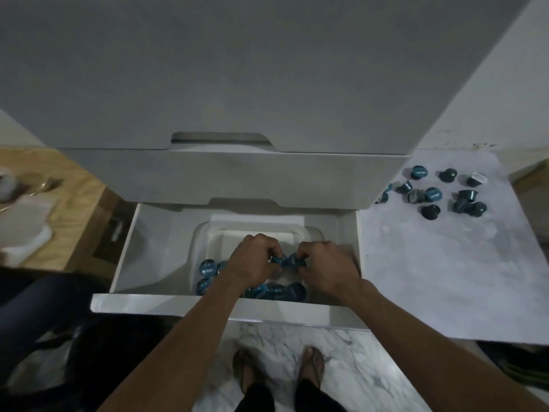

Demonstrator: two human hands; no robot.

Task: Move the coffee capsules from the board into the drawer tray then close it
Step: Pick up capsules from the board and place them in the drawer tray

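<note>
We hold both hands, left (254, 260) and right (323, 267), over the tray (202, 233), fingers pinching capsules (286, 260) to drop. More capsules (433, 193) wait on the board (430, 263); next we reach there.

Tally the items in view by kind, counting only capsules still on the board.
Capsules on the board: 11
Hands, left and right: 2
Tray: 1
Open drawer: 1
Total: 15
Tray capsules uncounted: the hands cover some of them.
</note>
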